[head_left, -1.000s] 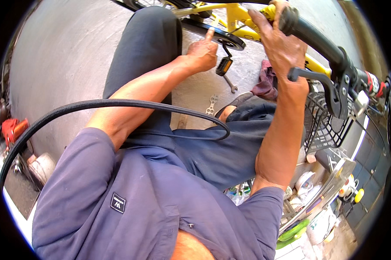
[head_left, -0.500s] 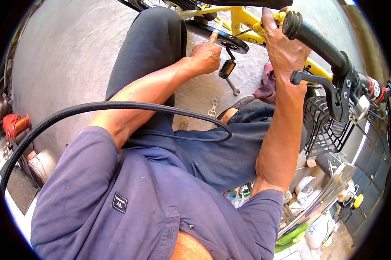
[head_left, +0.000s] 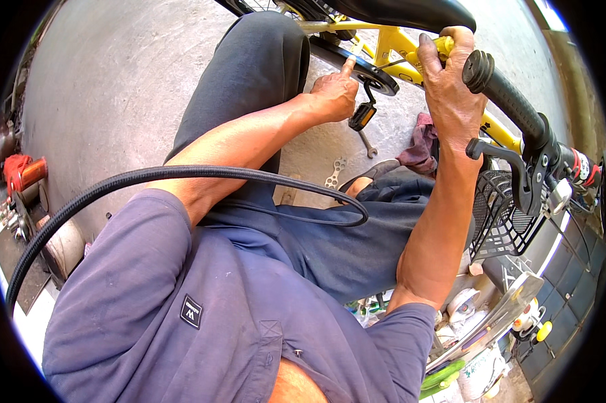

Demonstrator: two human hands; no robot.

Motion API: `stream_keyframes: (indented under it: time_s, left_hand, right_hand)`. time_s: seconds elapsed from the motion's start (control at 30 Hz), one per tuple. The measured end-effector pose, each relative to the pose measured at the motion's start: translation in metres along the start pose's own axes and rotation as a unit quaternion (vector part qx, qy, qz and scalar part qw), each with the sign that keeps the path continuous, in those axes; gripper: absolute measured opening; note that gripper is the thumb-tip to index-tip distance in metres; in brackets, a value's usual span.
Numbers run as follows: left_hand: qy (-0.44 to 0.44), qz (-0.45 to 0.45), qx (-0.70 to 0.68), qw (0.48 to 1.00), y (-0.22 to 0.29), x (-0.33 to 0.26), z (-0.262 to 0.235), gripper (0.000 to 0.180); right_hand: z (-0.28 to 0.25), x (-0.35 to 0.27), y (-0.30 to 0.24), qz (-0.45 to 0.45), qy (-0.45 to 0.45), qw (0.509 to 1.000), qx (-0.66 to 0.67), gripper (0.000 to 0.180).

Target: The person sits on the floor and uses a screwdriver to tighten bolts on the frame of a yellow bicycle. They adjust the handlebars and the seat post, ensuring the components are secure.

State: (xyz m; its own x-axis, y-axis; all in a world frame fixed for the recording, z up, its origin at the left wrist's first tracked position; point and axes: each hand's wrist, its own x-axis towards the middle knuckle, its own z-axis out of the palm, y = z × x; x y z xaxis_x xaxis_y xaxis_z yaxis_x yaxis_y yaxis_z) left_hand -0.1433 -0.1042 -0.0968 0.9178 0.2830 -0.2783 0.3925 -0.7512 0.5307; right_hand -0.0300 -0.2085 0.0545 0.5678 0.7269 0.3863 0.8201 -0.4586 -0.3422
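My left hand (head_left: 335, 95) reaches to the black chain guard (head_left: 378, 79) of a yellow bicycle (head_left: 391, 46). Its index finger is stretched out with the tip at the guard; the other fingers curl and hold nothing that I can see. A screwdriver with a yellow handle (head_left: 444, 46) sits in my right hand (head_left: 454, 97), which is closed around it. Its thin shaft slants left toward the guard, and the tip's exact contact is unclear. Below the guard hangs a black pedal (head_left: 362, 116) with an orange reflector.
The handlebar grip (head_left: 508, 94) and brake lever (head_left: 504, 158) crowd my right forearm, above a black wire basket (head_left: 501, 208). On the concrete lie a spanner (head_left: 367, 144), a flat multi-hole wrench (head_left: 335, 173) and a dark red cloth (head_left: 420, 144). A black cable (head_left: 182, 172) arcs across my lap.
The view has shifted, so the bicycle appears lower and farther right, and more of its black saddle shows. My left fingertip remains at the chain guard; my right hand keeps hold of the screwdriver.
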Motion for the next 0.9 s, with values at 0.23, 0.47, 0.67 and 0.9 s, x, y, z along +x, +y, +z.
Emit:
stream_keyframes:
  time_s: [0.23, 0.47, 0.67, 0.9]
  left_hand:
    - [0.001, 0.004, -0.007, 1.000, 0.003, -0.001, -0.001, 0.019]
    - [0.000, -0.001, -0.001, 1.000, 0.001, 0.000, 0.000, 0.021]
    - [0.002, 0.001, 0.004, 1.000, 0.001, 0.000, 0.002, 0.021]
    - [0.004, 0.002, 0.002, 1.000, 0.001, 0.000, 0.000, 0.019]
  right_hand:
    - [-0.007, 0.000, 0.005, -0.034, -0.040, 0.999, 0.013, 0.033]
    - [-0.027, -0.005, 0.001, 0.001, -0.139, 0.989, 0.056, 0.039]
    - [-0.023, -0.005, 0.005, 0.007, -0.135, 0.990, 0.039, 0.037]
    - [-0.010, 0.001, -0.001, 0.011, -0.038, 0.997, 0.065, 0.038]
